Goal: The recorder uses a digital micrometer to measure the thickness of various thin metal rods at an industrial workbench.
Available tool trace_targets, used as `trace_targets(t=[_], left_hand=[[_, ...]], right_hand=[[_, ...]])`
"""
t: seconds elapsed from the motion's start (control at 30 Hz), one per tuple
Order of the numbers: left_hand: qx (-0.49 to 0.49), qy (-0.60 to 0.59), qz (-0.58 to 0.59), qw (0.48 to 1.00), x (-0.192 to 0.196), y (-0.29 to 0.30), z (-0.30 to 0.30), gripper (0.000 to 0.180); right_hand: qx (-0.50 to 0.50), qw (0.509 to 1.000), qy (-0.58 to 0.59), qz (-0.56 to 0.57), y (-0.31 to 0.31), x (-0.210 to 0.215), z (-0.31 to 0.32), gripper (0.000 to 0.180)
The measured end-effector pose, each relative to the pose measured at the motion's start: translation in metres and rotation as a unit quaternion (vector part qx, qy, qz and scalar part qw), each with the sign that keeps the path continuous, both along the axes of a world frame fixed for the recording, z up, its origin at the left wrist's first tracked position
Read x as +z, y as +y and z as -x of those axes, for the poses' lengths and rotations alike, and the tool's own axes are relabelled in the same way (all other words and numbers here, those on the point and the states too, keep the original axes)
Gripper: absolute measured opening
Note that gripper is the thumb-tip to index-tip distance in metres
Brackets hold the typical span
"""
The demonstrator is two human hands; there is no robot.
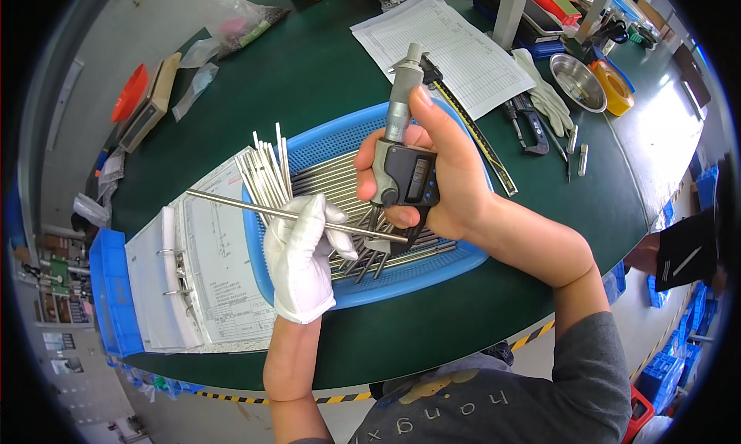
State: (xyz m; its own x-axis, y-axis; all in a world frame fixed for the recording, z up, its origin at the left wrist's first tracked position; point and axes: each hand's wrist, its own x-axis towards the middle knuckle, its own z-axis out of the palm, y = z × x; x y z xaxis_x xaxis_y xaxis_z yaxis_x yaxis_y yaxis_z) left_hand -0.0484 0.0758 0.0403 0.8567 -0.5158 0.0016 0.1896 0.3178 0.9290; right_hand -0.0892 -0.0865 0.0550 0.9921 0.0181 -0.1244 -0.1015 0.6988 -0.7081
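Observation:
My left hand [302, 259], in a white glove, is closed round a thin metal rod [239, 204]. The rod slants from the upper left down to the jaws of a digital micrometer [407, 172]. Bare, my right hand [455, 166] grips that micrometer upright, its thumb beside the grey thimble. Whether the jaws touch the rod I cannot tell. Both hands are over a blue perforated basket [370, 296] filled with many similar metal rods [328, 174]. A bundle of brighter rods [265, 168] leans up at the basket's left side.
An open ring binder [224, 282] lies left of the basket, near a blue bin [116, 289]. Beyond lie a caliper [471, 127] and paper sheets [448, 50]. At the right are another micrometer [531, 127], a white glove [544, 89] and a metal bowl [577, 81].

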Motion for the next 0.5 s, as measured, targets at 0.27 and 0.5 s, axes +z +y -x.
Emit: trace_targets(t=[0.27,0.5], left_hand=[[0.006,0.0,0.0,1.0,-0.0004,0.0001,0.0017,0.022],[0.028,0.002,0.009,1.0,0.0003,0.0028,-0.0028,0.022]], right_hand=[[-0.005,1.0,-0.002,0.014,0.0007,0.0015,0.0006,0.063],[0.018,1.0,-0.013,-0.019,0.0007,-0.0035,-0.0014,0.066]])
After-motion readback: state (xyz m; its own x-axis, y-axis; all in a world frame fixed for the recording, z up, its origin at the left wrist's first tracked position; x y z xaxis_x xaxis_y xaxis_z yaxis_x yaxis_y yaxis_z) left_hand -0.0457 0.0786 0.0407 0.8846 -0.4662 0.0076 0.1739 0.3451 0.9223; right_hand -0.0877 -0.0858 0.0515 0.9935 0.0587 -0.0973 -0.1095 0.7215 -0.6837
